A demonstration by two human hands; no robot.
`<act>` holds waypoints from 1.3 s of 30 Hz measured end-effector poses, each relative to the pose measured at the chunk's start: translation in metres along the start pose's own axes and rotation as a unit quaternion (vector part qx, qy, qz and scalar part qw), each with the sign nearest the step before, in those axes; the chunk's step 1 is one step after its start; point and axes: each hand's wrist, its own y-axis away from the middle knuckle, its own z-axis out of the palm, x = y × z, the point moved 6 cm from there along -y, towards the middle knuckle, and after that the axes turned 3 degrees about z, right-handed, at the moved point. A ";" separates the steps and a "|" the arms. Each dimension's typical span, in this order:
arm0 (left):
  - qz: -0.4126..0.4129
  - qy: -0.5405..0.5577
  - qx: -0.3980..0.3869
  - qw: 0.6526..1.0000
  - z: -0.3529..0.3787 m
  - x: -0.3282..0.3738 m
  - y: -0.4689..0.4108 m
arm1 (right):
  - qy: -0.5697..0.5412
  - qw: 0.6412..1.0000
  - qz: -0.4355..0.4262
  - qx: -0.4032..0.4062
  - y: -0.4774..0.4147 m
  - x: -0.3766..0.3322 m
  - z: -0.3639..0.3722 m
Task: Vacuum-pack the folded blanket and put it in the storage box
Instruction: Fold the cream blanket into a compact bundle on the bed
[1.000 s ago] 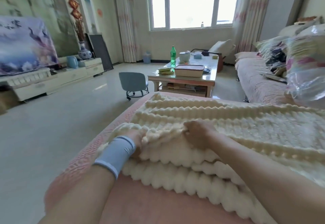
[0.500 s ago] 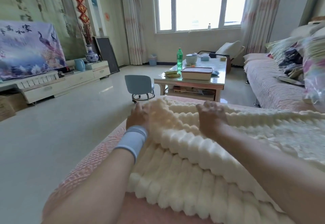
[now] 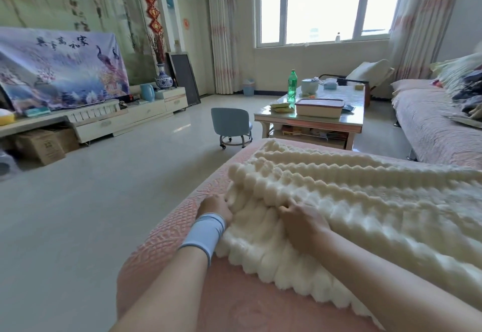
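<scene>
While the left hand [image 3: 215,207], with a pale blue wristband [image 3: 204,235] at its wrist, curls its fingers into the near-left edge of the cream blanket [image 3: 352,201], the right hand [image 3: 300,218] lies on the pile just to its right. Its fingertips are sunk in the tufts, so I cannot tell whether it pinches or only presses. The hands are near each other but apart. The blanket lies in bumpy layers on the pink quilted cushion [image 3: 167,243], running off to the right. Folding looks to be the step in hand. To do it well, both hands should probably take one edge, lift evenly, lay it square on the layer below and press the air out. Farther off stand a small blue stool [image 3: 230,125] and a coffee table [image 3: 310,124].
</scene>
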 end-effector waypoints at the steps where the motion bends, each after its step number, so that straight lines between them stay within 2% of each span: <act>1: 0.014 0.005 -0.007 1.000 0.000 0.002 0.001 | 0.008 1.000 0.028 -0.010 -0.001 0.003 0.002; 6: 0.113 -0.002 -0.080 0.990 0.010 0.019 0.020 | 0.067 0.982 0.132 -0.114 -0.005 0.011 0.007; 8: 0.150 0.003 -0.087 0.985 0.015 0.025 0.031 | 0.061 0.986 0.130 -0.087 -0.006 0.003 0.001; 10: 0.158 0.019 -0.081 0.984 0.015 0.027 0.037 | 0.035 0.995 0.097 -0.014 -0.007 -0.008 -0.008; 12: 0.132 0.048 -0.061 0.988 0.007 0.023 0.036 | -0.009 0.998 0.028 0.051 -0.004 -0.022 -0.014; 15: 0.075 0.043 -0.090 0.992 0.003 0.008 0.031 | -0.058 0.993 -0.070 0.071 0.007 -0.039 -0.011; 17: 0.057 0.017 -0.141 0.988 0.008 0.002 0.034 | -0.094 0.993 -0.045 0.050 0.015 -0.036 -0.004; 19: 0.069 0.027 -0.143 0.987 0.007 0.008 0.042 | -0.127 0.992 0.005 -0.004 0.024 -0.026 0.007; 21: 0.072 0.105 -0.084 0.988 -0.011 0.012 0.047 | -0.146 0.987 0.036 -0.062 0.035 -0.020 0.015; 23: 0.022 0.211 -0.010 0.977 -0.037 0.004 0.052 | -0.156 0.984 0.059 -0.070 0.045 -0.015 0.009; 24: 0.006 0.247 0.041 0.968 -0.053 -0.004 0.055 | -0.165 0.983 0.065 -0.050 0.049 -0.015 0.000; 26: -0.031 0.275 0.104 0.955 -0.079 -0.028 0.068 | -0.184 0.980 0.053 0.063 0.058 -0.025 -0.032; 28: -0.082 0.254 0.113 0.957 -0.093 -0.056 0.082 | -0.160 0.973 0.016 0.166 0.074 -0.048 -0.063; 29: -0.103 0.191 0.091 0.972 -0.094 -0.067 0.090 | -0.148 0.976 -0.001 0.161 0.082 -0.064 -0.069; 31: -0.134 0.041 0.045 0.989 -0.091 -0.076 0.108 | -0.133 0.988 -0.058 0.058 0.100 -0.095 -0.056; 33: -0.086 -0.011 0.026 0.996 -0.081 -0.057 0.124 | -0.163 0.976 -0.112 -0.094 0.123 -0.114 -0.031; 34: -0.025 -0.004 0.013 1.000 -0.072 -0.039 0.129 | -0.187 0.965 -0.116 -0.141 0.133 -0.114 -0.022; 35: 0.056 -0.002 -0.016 0.998 -0.060 -0.014 0.133 | -0.207 0.961 -0.112 -0.143 0.141 -0.110 -0.019; 37: 0.176 0.022 -0.107 0.978 -0.029 0.030 0.151 | -0.233 0.965 -0.085 -0.091 0.152 -0.087 -0.021; 39: 0.211 0.044 -0.208 0.954 0.004 0.057 0.170 | -0.216 0.974 -0.043 -0.060 0.165 -0.055 -0.019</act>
